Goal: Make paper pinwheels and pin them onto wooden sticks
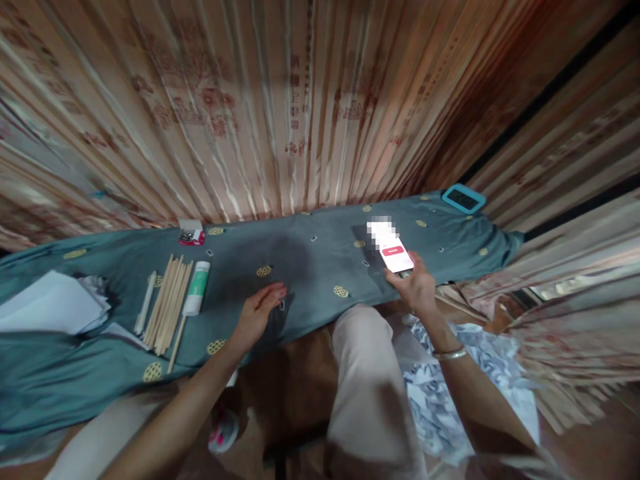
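My right hand (417,283) grips the lower end of a smartphone (395,257) with a bright screen and a red button on it, tilted above the right part of the table. Over the front edge of the cloth, my left hand (259,311) holds nothing, its fingers stretched out and pointing right. Left of that hand lie a white and green glue stick (198,288), a bundle of thin wooden sticks (169,303) and a narrow white rolled stick (145,303). One wooden stick (177,345) lies apart, its upper end by the glue stick.
A green cloth with yellow pineapples (310,267) covers the long table. White paper sheets (55,303) lie at the far left, a small red and white box (191,233) at the back. A blue-framed device (464,198) sits far right. Curtains (250,100) hang behind; crumpled paper (450,400) lies below right.
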`<state>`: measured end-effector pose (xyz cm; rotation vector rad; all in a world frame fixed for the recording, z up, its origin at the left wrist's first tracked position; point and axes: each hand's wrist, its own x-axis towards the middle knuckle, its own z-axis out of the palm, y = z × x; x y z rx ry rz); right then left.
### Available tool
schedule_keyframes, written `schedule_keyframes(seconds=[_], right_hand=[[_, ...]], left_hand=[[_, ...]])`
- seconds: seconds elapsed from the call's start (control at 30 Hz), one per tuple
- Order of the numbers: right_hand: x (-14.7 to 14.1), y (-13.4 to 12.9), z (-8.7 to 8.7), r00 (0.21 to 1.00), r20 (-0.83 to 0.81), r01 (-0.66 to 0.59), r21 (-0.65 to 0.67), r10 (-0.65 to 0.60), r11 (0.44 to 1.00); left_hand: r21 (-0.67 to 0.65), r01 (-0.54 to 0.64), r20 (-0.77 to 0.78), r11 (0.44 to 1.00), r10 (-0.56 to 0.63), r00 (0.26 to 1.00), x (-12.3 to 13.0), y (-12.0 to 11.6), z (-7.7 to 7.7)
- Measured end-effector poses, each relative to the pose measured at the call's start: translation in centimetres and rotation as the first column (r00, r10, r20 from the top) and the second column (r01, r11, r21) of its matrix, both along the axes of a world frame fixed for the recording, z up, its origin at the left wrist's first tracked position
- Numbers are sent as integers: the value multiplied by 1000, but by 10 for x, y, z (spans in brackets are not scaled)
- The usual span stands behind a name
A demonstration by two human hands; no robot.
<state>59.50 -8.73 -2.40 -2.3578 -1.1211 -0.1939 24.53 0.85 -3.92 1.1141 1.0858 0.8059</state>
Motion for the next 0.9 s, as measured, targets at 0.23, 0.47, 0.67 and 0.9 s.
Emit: schedule_keyframes(seconds=[0.23,0.47,0.67,0.9], right_hand=[[98,4,8,947,-94,291,-155,-308,944],[167,11,-3,891,-95,423,-185,-444,887],[198,17,-9,862,-86,480,-184,-500,858],[228,21,-16,844,-38,513,-237,-535,825]], left_hand=[[55,76,-137,996,-68,988,-4,4,-8],[43,56,-195,998,-46,980,-2,3,2],[40,61,-235,997,-49,971,-2,3,4],[2,36,-258,999,-34,966,-1,4,4]])
